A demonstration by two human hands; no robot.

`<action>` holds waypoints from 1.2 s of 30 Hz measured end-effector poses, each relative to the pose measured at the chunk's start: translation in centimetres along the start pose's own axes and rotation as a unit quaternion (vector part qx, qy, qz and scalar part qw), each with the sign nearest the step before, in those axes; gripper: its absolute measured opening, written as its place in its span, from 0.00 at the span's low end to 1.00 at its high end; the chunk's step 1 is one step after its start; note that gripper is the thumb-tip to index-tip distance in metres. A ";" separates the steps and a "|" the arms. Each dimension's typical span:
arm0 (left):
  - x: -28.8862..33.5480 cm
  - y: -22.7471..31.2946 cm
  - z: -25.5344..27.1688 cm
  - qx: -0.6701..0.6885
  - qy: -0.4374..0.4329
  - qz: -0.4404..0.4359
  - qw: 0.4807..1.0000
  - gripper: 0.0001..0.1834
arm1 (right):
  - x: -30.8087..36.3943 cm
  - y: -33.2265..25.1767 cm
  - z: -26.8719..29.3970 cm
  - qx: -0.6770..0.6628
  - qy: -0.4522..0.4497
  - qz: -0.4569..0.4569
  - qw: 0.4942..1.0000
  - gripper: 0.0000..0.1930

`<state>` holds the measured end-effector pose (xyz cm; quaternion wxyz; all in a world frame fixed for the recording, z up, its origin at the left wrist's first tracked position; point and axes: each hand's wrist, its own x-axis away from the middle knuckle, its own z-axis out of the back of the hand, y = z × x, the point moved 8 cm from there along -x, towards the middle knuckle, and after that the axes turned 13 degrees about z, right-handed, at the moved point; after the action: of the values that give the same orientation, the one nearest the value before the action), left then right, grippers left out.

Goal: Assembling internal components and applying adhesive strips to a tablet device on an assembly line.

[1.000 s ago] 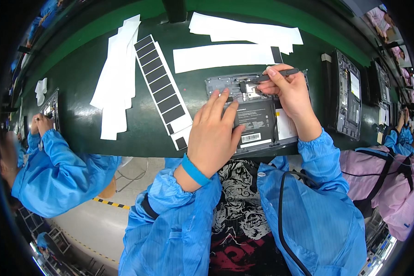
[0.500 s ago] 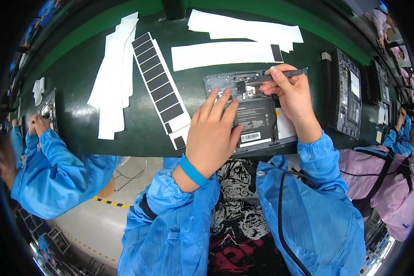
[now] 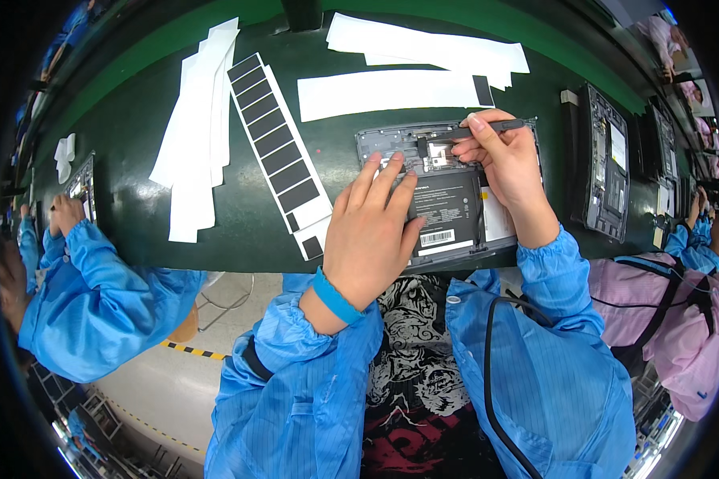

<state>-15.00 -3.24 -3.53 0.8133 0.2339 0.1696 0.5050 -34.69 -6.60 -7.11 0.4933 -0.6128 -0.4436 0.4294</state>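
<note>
An opened electronic device, probably a laptop base (image 3: 367,142), lies in front of me with its insides exposed. A black battery (image 3: 447,203) with a white barcode label fills its near part. My left hand (image 3: 373,227), a blue band at its wrist, rests flat with fingers stretched over the device's left side. Between the thumb and fingers of my right hand (image 3: 510,160) is a slim black tool that looks like tweezers (image 3: 510,124). Its tip points left, over the metal parts (image 3: 439,153) near the device's far edge. My fingers partly hide that spot.
Left of the device lies a white strip of black rectangular stickers (image 3: 276,142). White paper strips (image 3: 192,144) overlap beyond it; more strips (image 3: 423,46) lie at the back. Another opened device (image 3: 603,164) stands at right. Co-workers sit on both sides, one in a blue sleeve (image 3: 104,271).
Almost nothing differs. My two hands, the tool and the device hold nearly the same places; the co-worker's hands at left have shifted slightly.
</note>
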 end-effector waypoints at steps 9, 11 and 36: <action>-0.5 1.0 0.3 -0.010 0.029 -0.007 1.000 0.27 | 0.1 -0.2 -0.1 0.047 0.002 0.008 0.999 0.11; -1.0 1.4 0.1 -0.007 0.033 -0.013 0.999 0.28 | 0.1 -0.4 -0.2 0.049 0.002 0.010 0.999 0.11; -1.8 1.1 -1.4 -0.078 0.123 -0.014 0.989 0.32 | 0.4 -1.7 1.1 0.088 0.081 0.090 0.989 0.14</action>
<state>-17.35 -4.18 -3.99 0.8090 0.1033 0.2313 0.5304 -35.85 -5.80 -5.59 0.5386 -0.6373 -0.3056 0.4586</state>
